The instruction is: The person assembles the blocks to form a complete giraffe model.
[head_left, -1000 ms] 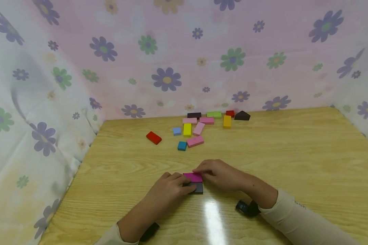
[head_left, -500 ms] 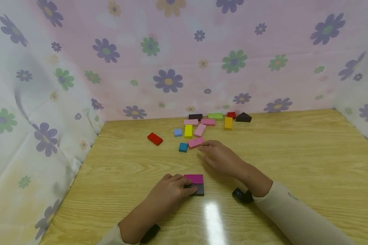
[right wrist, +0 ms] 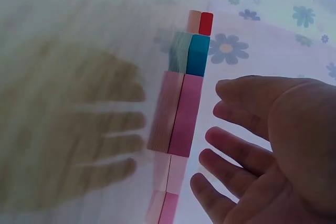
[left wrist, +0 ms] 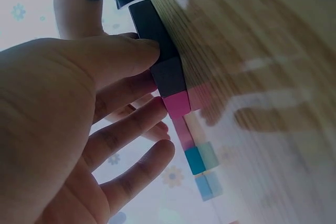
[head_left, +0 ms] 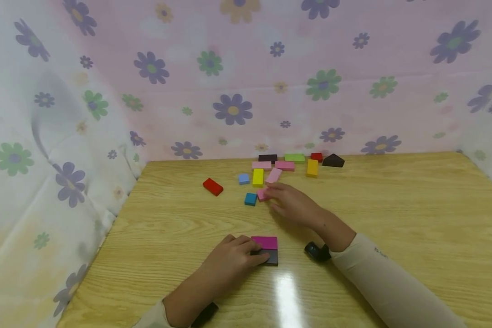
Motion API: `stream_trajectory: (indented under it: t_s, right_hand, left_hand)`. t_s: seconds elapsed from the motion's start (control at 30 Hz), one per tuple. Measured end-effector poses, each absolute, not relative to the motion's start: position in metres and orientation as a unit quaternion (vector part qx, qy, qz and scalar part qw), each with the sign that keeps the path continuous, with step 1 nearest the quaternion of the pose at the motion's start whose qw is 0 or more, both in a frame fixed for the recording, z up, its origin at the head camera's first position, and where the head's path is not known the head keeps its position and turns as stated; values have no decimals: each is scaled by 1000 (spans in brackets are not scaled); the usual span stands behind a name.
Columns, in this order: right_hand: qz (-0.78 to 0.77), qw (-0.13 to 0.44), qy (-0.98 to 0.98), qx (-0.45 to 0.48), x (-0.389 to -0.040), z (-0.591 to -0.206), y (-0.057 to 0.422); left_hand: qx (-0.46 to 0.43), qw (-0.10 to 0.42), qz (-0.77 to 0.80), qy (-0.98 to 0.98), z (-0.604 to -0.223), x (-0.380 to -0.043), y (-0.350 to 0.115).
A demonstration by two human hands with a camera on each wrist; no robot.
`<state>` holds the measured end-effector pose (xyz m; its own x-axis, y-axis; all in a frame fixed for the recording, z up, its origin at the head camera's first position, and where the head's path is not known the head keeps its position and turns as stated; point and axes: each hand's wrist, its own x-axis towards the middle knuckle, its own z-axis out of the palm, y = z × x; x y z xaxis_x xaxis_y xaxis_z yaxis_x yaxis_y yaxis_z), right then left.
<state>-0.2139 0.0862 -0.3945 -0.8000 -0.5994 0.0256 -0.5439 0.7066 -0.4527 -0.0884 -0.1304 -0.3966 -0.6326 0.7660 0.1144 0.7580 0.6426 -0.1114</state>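
My left hand (head_left: 231, 255) rests at the left end of two blocks lying side by side. Its thumb is on the black block (head_left: 272, 258) and its fingers reach the magenta block (head_left: 265, 242) behind it; in the left wrist view the ring and little fingers stand off. Farther up the table, my right hand (head_left: 293, 202) hovers at a pink block (head_left: 262, 196) and partly covers it. From the right wrist, a gap shows between the loosely bent fingers (right wrist: 236, 145) and that pink block (right wrist: 187, 114). A teal block (head_left: 250, 199) lies just left of it.
Behind lie a light pink block (head_left: 274, 175), a yellow block (head_left: 258, 177), a light blue block (head_left: 243, 179) and an orange block (head_left: 312, 168). A black triangular block (head_left: 333, 161) is near the flowered cloth (head_left: 266, 91). A red block (head_left: 212, 187) lies left.
My right hand has left the magenta block and moved away up the table to the pink block. The left hand keeps its place on the black and magenta blocks.
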Motion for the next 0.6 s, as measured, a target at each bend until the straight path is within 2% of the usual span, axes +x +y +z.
stream_trajectory:
  t_s: [0.3,0.6]
  right_hand:
    - [-226,84,926,-290,-220,-396,87]
    - [-197,82,932,-294,-221,-399,85]
  left_hand:
    - [-422,95,31,-901,-397,-89,-129]
    - [-417,82,27,-905,-398,-88,-130]
